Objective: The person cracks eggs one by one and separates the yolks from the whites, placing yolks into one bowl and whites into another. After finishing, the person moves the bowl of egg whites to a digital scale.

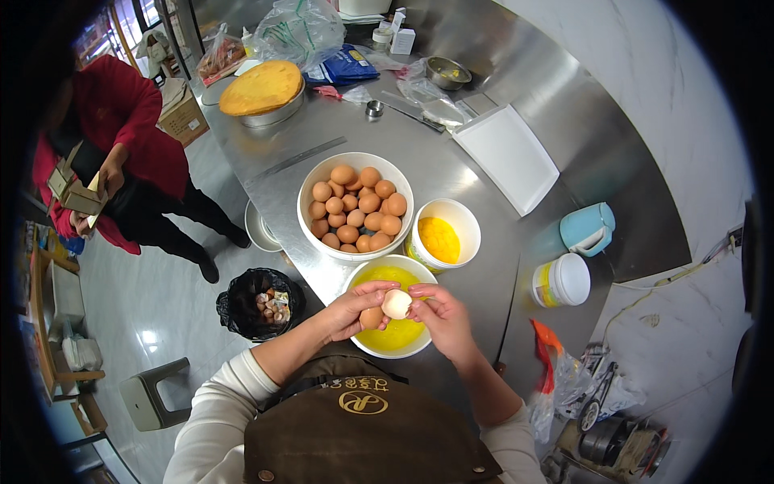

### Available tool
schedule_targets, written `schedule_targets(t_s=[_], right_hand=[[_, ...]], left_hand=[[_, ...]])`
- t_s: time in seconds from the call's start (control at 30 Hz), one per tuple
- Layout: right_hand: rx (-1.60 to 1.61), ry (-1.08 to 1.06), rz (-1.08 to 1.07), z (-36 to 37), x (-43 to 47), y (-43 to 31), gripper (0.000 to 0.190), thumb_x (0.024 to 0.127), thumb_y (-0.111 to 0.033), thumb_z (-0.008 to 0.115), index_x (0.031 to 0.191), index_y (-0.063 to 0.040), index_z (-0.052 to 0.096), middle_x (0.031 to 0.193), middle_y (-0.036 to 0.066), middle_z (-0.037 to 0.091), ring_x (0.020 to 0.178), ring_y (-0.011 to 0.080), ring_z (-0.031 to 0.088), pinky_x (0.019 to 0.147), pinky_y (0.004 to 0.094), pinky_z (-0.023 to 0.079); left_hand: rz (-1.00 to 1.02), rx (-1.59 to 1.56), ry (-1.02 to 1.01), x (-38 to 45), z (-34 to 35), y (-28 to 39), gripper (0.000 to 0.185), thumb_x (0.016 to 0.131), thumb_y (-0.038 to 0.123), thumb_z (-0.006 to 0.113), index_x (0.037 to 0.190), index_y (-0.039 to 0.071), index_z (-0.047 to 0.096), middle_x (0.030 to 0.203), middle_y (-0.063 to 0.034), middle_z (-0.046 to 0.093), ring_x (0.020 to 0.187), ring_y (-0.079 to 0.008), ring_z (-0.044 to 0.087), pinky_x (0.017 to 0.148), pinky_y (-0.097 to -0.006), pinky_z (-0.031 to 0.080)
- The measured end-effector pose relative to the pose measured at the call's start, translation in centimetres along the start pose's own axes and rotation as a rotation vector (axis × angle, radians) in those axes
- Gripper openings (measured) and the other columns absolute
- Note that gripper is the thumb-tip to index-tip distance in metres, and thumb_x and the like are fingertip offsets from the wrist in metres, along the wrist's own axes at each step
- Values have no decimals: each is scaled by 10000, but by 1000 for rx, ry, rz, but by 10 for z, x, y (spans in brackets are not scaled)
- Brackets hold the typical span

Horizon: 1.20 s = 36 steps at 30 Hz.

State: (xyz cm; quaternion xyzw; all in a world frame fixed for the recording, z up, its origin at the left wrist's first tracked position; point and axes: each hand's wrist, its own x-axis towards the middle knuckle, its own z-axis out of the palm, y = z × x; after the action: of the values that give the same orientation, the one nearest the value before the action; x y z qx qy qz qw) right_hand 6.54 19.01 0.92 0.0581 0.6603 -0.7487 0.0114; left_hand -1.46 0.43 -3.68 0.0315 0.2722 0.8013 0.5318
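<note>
Above a white tub of egg whites (393,336), my left hand (354,308) holds a brown eggshell piece (370,317) and touches a second shell, whose pale inside (397,304) faces up. My right hand (444,317) grips that second shell at its broken right edge with the fingertips. Whether the brown piece is whole or broken cannot be told. Just beyond stands a large white bucket (304,227) full of brown eggs (355,218). To its right, a smaller white tub (465,221) contains orange-yellow yolks (438,240).
A bin lined with a black bag (227,308) holds shells on the floor at left, near a grey stool (142,393). A person in red (130,103) stands beyond. On the steel table (284,145) are a sponge cake (263,88), a white tray (508,157) and a blue jug (586,228).
</note>
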Motion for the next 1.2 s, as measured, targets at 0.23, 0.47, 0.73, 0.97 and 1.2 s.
schedule_targets(t_s=[0.23,0.47,0.73,0.97,1.2], right_hand=[[-599,54,-402,17,5,-20,122,791,44,575,894,-13,606,1096,113,587,740,137,618,613,250,506],[-1208,-280,-568,34,-2,-50,99,668,-114,628,642,-32,578,1162,141,582,602,230,613,541,328,511],[-1333,-185,-596,24,-8,-82,86,668,-104,619,637,-31,585,1192,108,573,637,200,616,551,322,506],[-1321,-59,-718,10,-15,-95,73,649,-97,626,664,-33,594,1027,84,618,600,215,606,527,329,494],[-968,-85,-387,-10,-27,-85,64,663,-71,621,641,-49,565,1067,136,643,591,257,613,545,318,496]], left_hand=[[66,-23,11,-14,-2,6,429,865,125,631,1261,62,479,1055,-97,571,775,-152,581,669,-272,522],[232,233,62,-10,13,32,395,804,6,666,1168,71,527,1029,-102,592,740,-155,597,665,-266,496],[387,832,49,1,57,74,430,714,121,793,1084,39,589,1042,-24,612,988,-108,556,892,-255,447],[616,1452,-143,2,104,89,409,674,91,802,1042,38,632,990,-75,648,927,-192,610,843,-300,468],[1068,1940,-239,-11,159,127,368,686,191,764,1019,79,654,980,-86,625,860,-257,610,735,-344,498]])
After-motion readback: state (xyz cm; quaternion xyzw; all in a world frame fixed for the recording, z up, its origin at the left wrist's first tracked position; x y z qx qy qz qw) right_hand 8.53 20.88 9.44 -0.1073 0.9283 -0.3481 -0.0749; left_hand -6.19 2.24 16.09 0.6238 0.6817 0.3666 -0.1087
